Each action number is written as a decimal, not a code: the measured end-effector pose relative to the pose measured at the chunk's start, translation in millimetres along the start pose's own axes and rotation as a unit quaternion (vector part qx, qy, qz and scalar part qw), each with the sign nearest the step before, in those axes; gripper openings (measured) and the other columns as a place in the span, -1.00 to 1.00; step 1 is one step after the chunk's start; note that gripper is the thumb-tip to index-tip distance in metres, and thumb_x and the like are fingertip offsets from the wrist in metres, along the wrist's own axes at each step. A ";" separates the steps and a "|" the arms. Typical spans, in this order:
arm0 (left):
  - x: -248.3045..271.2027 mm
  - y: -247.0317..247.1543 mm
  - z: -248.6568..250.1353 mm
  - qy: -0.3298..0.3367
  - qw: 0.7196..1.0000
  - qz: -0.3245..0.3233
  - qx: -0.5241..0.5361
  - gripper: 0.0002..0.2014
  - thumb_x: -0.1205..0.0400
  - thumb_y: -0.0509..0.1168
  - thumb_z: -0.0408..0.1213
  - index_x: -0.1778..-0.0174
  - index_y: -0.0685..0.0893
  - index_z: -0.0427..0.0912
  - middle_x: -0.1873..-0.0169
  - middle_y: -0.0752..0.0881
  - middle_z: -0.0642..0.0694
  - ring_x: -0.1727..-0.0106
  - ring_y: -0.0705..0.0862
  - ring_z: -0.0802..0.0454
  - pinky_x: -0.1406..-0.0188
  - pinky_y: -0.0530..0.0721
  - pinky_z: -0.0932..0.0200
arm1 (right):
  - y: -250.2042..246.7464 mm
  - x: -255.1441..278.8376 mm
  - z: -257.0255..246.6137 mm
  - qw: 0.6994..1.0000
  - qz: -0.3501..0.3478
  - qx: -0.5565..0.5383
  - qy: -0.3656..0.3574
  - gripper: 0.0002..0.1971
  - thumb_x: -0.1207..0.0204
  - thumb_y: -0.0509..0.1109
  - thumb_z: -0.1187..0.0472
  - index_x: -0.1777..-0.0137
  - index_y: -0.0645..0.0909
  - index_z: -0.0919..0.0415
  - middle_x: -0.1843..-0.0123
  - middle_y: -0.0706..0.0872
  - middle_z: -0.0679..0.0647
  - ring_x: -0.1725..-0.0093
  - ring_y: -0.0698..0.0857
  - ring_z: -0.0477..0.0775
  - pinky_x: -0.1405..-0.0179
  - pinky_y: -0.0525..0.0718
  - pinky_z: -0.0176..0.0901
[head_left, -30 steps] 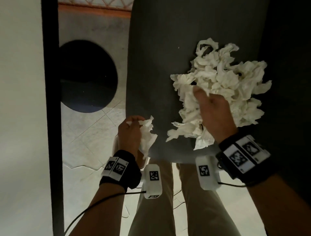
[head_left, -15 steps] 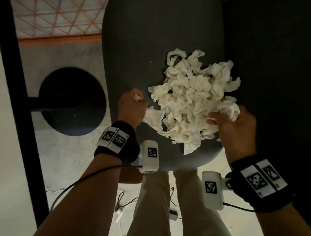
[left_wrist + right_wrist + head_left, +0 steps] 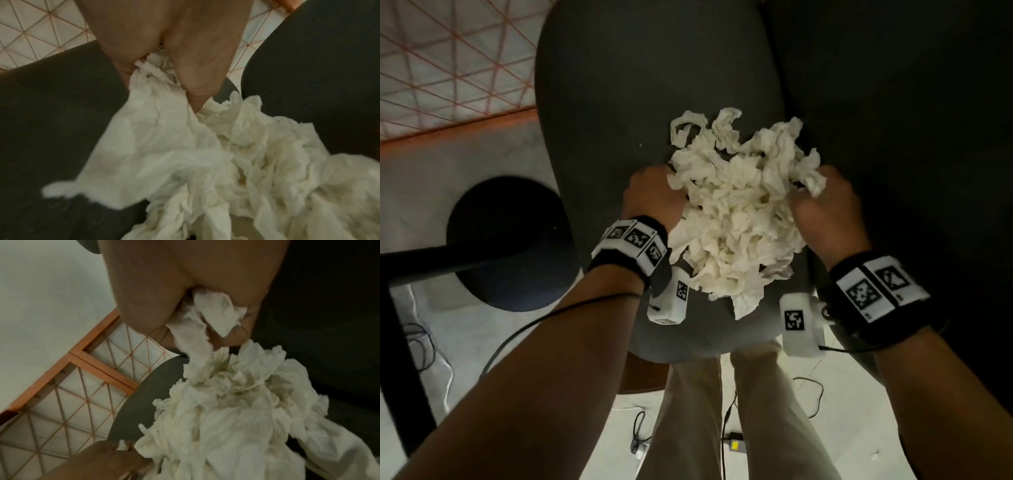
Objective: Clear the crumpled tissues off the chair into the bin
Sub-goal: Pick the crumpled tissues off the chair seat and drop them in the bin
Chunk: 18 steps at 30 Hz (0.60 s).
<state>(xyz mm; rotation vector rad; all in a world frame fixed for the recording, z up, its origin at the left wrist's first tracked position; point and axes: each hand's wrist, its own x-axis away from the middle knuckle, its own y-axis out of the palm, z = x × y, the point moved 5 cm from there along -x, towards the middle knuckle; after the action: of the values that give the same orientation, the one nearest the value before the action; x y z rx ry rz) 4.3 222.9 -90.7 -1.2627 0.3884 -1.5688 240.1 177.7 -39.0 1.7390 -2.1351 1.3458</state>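
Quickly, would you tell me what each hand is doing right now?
Left hand: closed, gripping the left edge of the tissue pile.
Right hand: closed, gripping tissue at the pile's right edge.

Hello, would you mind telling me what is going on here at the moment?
A person is gathering a pile of crumpled tissues on a dark chair. The left hand grips the pile's left edge and the right hand grips its right side, both with tissue bunched between the fingers. The pile lies on the seat, near the front edge. A dark round bin stands on the floor to the left of the chair; no tissue shows in it.
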 end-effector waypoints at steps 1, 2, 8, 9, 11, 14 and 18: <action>3.2 -4.0 -1.9 -0.004 1.000 0.015 0.019 -0.78 -0.62 0.27 -0.13 0.01 0.74 -0.17 0.04 0.77 -0.19 -0.02 0.74 -0.17 -0.03 0.73 -0.04 | 1.1 -5.3 0.7 1.000 -0.006 0.008 0.015 -0.81 -0.45 0.36 0.17 -0.05 0.60 0.14 0.06 0.70 0.04 0.08 0.68 0.06 0.10 0.64 -0.12; 6.2 -8.4 -4.9 -0.002 0.998 0.037 0.043 -0.77 -0.61 0.26 -0.08 0.09 0.73 -0.15 0.10 0.77 -0.18 0.05 0.74 -0.14 0.01 0.74 -0.04 | 3.1 -9.7 1.5 0.999 -0.012 0.018 0.028 -0.71 -0.40 0.38 0.04 -0.08 0.61 0.14 -0.01 0.72 0.06 0.01 0.70 0.10 0.02 0.69 -0.05; 39.3 -38.9 -18.3 0.007 0.981 0.133 0.141 -0.82 -0.50 0.30 -0.20 0.38 0.59 -0.19 0.32 0.70 -0.20 0.31 0.65 -0.07 0.32 0.56 0.20 | 16.4 -22.5 -0.8 0.982 -0.018 0.185 0.023 -0.25 -0.32 0.31 -0.48 -0.29 0.60 0.11 -0.32 0.66 0.12 -0.28 0.64 0.24 -0.22 0.64 0.14; 45.0 -43.0 -18.3 0.004 0.975 0.141 0.172 -0.87 -0.49 0.32 -0.26 0.37 0.61 -0.16 0.29 0.73 -0.17 0.28 0.69 -0.06 0.27 0.61 0.17 | 18.6 -23.7 -1.9 0.977 -0.015 0.211 0.008 -0.33 -0.40 0.35 -0.37 -0.31 0.58 0.14 -0.36 0.62 0.15 -0.31 0.62 0.27 -0.21 0.62 0.12; 52.1 -47.2 -19.9 -0.007 0.962 0.154 0.225 -0.79 -0.49 0.31 -0.39 0.38 0.56 0.02 0.20 0.79 -0.05 0.17 0.74 0.05 0.11 0.69 0.21 | 21.6 -25.2 -5.7 0.972 0.004 0.234 -0.030 -0.57 -0.51 0.39 -0.09 -0.23 0.59 0.19 -0.29 0.64 0.19 -0.26 0.64 0.31 -0.09 0.62 0.08; 53.4 -47.1 -23.1 -0.026 0.953 0.153 0.261 -0.73 -0.52 0.24 -0.50 0.24 0.53 0.03 0.18 0.79 0.02 0.10 0.76 0.22 -0.04 0.71 0.20 | 23.0 -26.0 -9.7 0.975 0.018 0.209 -0.074 -0.78 -0.52 0.35 0.17 -0.10 0.60 0.25 -0.15 0.70 0.23 -0.14 0.68 0.32 0.02 0.64 0.03; 47.4 -47.1 -5.4 -0.023 0.950 0.150 0.272 -0.86 -0.60 0.25 -0.41 0.08 0.61 -0.06 0.27 0.71 0.06 0.37 0.65 0.43 0.33 0.57 0.49 | 9.5 -17.2 -17.7 0.993 0.041 0.067 -0.087 -0.87 -0.48 0.34 0.23 0.01 0.59 0.24 0.03 0.69 0.16 0.05 0.69 0.17 0.09 0.70 -0.07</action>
<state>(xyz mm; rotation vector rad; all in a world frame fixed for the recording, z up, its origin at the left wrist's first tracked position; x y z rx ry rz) -19.9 200.2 -32.5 -0.7674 0.0936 -1.2637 230.5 202.0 -43.1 1.9032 -2.2777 1.4388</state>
